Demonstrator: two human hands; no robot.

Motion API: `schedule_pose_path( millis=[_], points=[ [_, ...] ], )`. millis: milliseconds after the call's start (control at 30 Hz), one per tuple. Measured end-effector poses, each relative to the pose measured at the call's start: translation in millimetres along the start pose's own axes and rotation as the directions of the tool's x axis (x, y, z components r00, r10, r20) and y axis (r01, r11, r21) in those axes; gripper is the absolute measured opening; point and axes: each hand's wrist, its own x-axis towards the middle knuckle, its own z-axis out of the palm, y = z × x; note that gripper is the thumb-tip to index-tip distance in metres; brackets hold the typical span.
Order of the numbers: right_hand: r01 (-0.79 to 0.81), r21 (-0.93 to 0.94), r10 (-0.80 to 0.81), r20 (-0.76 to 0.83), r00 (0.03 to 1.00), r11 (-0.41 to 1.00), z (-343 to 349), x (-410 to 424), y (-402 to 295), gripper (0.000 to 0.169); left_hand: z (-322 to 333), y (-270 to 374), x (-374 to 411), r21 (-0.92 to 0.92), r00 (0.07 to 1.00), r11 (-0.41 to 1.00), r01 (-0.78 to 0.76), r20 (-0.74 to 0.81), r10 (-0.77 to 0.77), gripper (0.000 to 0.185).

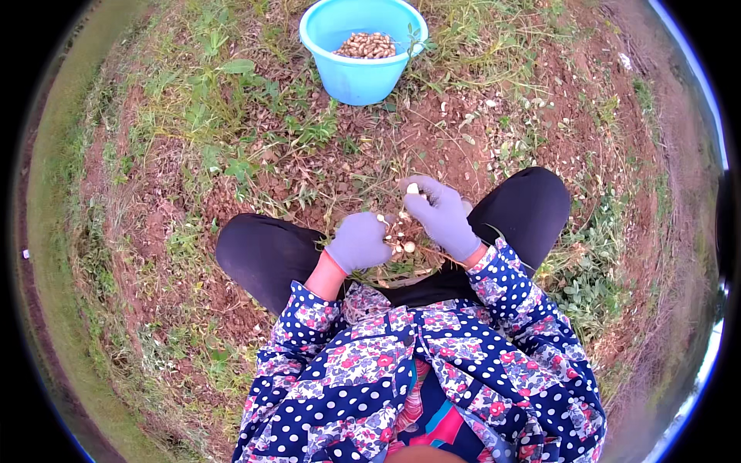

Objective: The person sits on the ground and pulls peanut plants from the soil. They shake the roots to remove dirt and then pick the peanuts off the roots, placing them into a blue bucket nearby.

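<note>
My left hand [359,242], in a lavender work glove, is closed around the root end of a peanut plant. Pale peanut pods [409,247] and thin roots stick out from its fingers. Just to the right and slightly farther out, my right hand [444,219] wears a matching glove. Its thumb and fingers pinch a whitish peanut pod [412,189]. Both hands are above the ground between my bent knees, a small gap apart. Much of the plant is hidden by my left hand and lap.
A light-blue plastic tub [363,81] stands on the soil ahead, with a heap of peanuts [367,46] at its bottom. Weeds [312,130] and dry litter cover the reddish soil. Pulled green plants [596,283] lie beyond my right knee [524,202].
</note>
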Motion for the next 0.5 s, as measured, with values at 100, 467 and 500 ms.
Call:
schedule_pose_path(
  millis=[100,467,500],
  points=[
    [-0.268,0.659,0.38,-0.029,0.925,0.703,7.2,72.1,-18.3,0.019,-1.8,6.1,3.6,-0.27,0.986,0.962,0.027,-0.149,-0.07,0.041],
    [0.028,0.661,0.103,-0.158,0.982,0.75,-11.7,275.6,-49.6,0.043,-33.2,-19.0,-13.0,-0.991,0.789,0.055,-0.125,-0.133,-0.6,0.029],
    [0.04,0.638,0.068,-0.144,0.987,0.769,-0.2,244.2,-51.6,0.039,-35.7,-20.3,-14.9,-0.988,0.795,0.072,-0.14,-0.156,-0.586,0.03]
  ],
)
